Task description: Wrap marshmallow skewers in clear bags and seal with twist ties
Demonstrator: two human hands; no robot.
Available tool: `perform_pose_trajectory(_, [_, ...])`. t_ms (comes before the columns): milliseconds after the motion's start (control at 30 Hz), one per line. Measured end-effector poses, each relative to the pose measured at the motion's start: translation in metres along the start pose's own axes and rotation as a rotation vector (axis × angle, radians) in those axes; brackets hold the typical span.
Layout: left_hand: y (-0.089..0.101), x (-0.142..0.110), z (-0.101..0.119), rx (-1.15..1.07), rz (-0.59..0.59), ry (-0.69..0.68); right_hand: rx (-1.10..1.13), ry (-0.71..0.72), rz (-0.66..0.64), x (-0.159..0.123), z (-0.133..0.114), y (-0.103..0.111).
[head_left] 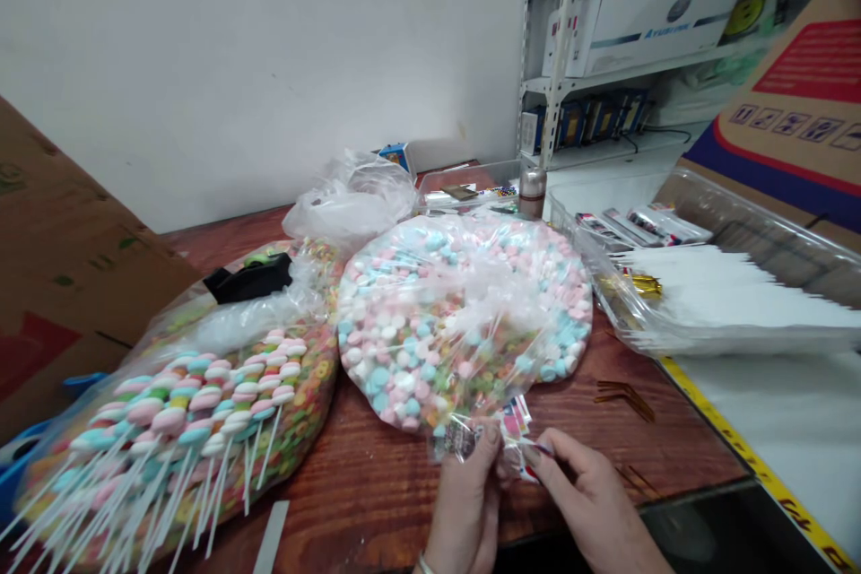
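My left hand [465, 489] and my right hand [579, 493] meet at the near edge of the wooden table [377, 484]. Both pinch a small clear printed packet [494, 438] between their fingertips. Just beyond them lies a big clear bag of pastel pink, blue and white candies [464, 314]. To the left sits a bag of twisted marshmallow lollipops [202, 404] on white sticks, resting on colourful ring sweets.
A clear tray with stacked white sheets [733, 296] stands at the right, gold twist ties [622, 395] lie near it. A black tape dispenser [252, 278], a crumpled plastic bag [353, 197], a metal cylinder [533, 190], cardboard boxes and a shelf rack surround the table.
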State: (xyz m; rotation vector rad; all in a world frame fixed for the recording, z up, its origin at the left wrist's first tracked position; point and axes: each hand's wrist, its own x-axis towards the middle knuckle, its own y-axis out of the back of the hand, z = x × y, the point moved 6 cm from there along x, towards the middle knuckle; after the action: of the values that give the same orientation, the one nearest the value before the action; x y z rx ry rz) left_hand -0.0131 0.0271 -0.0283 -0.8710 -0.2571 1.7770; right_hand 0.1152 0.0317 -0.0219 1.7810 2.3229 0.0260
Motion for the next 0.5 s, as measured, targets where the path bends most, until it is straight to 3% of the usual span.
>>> perform_pose_trajectory(133, [0.012, 0.006, -0.009, -0.163, 0.091, 0.119, -0.111, 0.09, 0.087, -0.004, 0.001, 0.004])
perform_pose_trajectory(300, [0.026, 0.01, -0.009, -0.272, 0.253, 0.137, -0.352, 0.484, 0.336, -0.017, -0.021, 0.016])
perform_pose_trajectory(400, [0.023, 0.009, -0.007, -0.272, 0.219, 0.136, -0.485, 0.594, 0.362, -0.02, -0.031, 0.012])
perform_pose_trajectory(500, [0.018, 0.006, -0.005, -0.229, 0.155, 0.112, -0.568, 0.575, 0.335, -0.017, -0.031, 0.003])
